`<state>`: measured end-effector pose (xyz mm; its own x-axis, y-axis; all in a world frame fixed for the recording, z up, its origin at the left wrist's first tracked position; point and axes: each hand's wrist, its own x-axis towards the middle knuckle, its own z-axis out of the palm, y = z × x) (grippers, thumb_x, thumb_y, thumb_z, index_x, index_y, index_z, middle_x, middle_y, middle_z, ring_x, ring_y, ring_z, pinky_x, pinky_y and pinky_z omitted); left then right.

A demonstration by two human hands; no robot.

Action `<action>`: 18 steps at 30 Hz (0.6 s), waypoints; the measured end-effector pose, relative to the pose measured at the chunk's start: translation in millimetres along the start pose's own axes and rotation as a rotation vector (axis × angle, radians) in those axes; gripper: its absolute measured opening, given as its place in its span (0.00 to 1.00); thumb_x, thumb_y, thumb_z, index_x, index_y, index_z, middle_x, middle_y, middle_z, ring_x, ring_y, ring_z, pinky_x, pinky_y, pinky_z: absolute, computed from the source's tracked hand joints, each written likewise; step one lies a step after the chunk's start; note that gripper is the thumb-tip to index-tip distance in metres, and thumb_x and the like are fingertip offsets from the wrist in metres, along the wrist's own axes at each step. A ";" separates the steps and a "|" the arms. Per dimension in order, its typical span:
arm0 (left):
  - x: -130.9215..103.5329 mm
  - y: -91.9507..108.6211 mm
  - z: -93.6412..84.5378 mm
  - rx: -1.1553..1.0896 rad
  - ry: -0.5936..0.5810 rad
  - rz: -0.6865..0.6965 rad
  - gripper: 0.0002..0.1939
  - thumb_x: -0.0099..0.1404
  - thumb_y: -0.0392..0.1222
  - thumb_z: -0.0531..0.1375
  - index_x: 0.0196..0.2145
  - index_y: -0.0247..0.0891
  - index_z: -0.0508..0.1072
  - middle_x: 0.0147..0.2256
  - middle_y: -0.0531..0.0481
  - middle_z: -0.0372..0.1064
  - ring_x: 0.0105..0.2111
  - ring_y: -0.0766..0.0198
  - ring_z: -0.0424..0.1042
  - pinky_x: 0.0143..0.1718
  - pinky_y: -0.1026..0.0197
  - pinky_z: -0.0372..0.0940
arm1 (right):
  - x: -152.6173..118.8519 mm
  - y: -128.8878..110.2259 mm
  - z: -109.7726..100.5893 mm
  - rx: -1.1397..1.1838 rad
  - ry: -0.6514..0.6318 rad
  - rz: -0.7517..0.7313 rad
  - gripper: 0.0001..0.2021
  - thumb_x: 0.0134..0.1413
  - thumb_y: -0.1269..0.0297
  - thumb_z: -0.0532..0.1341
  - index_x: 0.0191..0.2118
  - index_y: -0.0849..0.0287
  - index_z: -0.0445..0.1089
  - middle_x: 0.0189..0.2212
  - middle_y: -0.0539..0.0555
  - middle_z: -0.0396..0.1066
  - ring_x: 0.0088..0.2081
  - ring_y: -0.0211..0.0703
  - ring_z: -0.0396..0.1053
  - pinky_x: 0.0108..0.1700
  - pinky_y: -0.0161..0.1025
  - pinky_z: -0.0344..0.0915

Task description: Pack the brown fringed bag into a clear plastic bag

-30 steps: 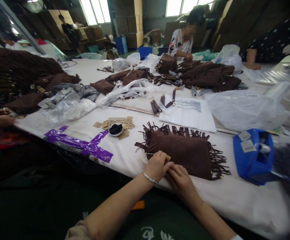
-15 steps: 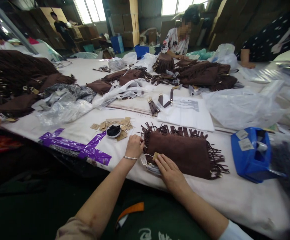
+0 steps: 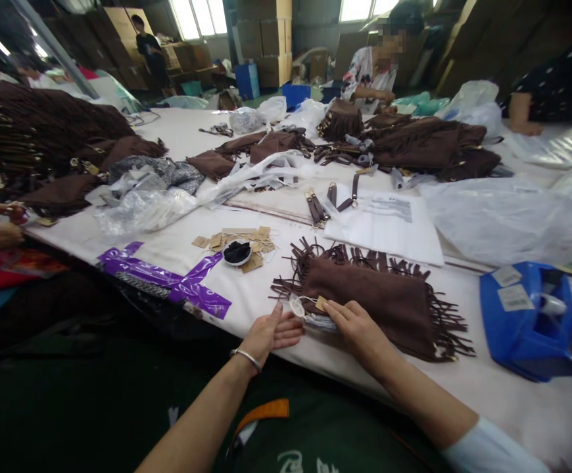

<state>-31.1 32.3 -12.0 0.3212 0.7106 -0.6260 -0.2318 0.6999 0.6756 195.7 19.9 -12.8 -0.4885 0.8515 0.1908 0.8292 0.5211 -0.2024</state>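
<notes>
A dark brown fringed bag lies flat on the white-covered table in front of me. My right hand rests at its near left edge, fingertips pressed together on a small kraft paper tag; its thumb is hidden. A white string runs from the tag to a pale, clear round piece at the bag's corner. Just below that corner is my left hand, fingers stretched out and palm turned up, apparently holding nothing. Grey wrapping shows along the bag's near edge beneath my right hand.
A white dish of black pieces stands among loose kraft tags. Purple tape marks the front edge. A blue tape dispenser sits right. Brown straps, plastic bags and a bag pile lie around; co-workers sit nearby.
My left hand has let go of the bag's left corner fringe, moved down toward me and opened. My right hand stays at the tag, its fingers more bent. The view has shifted left.
</notes>
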 end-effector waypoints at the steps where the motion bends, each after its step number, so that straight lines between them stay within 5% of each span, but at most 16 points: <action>1: 4.5 -0.8 6.1 -0.088 -0.068 -0.021 0.28 0.62 0.59 0.55 0.45 0.28 0.69 0.41 0.35 0.73 0.39 0.54 0.74 0.42 0.55 0.69 | -3.1 -0.3 -3.2 0.023 -0.003 0.002 0.27 0.55 0.77 0.53 0.61 0.63 0.52 0.54 0.61 0.63 0.41 0.46 0.63 0.48 0.46 0.67; 5: 26.2 -0.8 33.6 -0.404 -0.309 -0.030 0.23 0.65 0.53 0.54 0.45 0.29 0.70 0.40 0.38 0.74 0.40 0.55 0.74 0.45 0.55 0.67 | -18.8 -8.0 -10.5 0.074 -0.006 0.039 0.30 0.53 0.81 0.51 0.62 0.58 0.51 0.55 0.57 0.63 0.42 0.45 0.63 0.48 0.46 0.67; 10: 51.1 7.5 52.6 -0.557 -0.364 -0.075 0.19 0.62 0.47 0.56 0.44 0.28 0.72 0.38 0.39 0.75 0.42 0.49 0.73 0.47 0.50 0.65 | -31.4 -19.1 -8.9 0.122 0.003 0.081 0.33 0.49 0.84 0.50 0.62 0.60 0.51 0.57 0.56 0.61 0.43 0.45 0.62 0.49 0.45 0.67; 18: 86.1 19.5 46.6 -0.227 -0.032 0.128 0.17 0.50 0.38 0.66 0.39 0.28 0.74 0.34 0.41 0.76 0.39 0.49 0.74 0.45 0.50 0.67 | -39.5 -32.2 -4.8 0.152 0.013 0.062 0.31 0.50 0.84 0.48 0.61 0.60 0.52 0.56 0.57 0.62 0.43 0.44 0.63 0.48 0.45 0.69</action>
<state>34.8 103.8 -34.6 0.3043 0.7943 -0.5259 -0.4710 0.6053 0.6417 189.6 -30.8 -9.2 -0.4338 0.8817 0.1855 0.8064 0.4717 -0.3566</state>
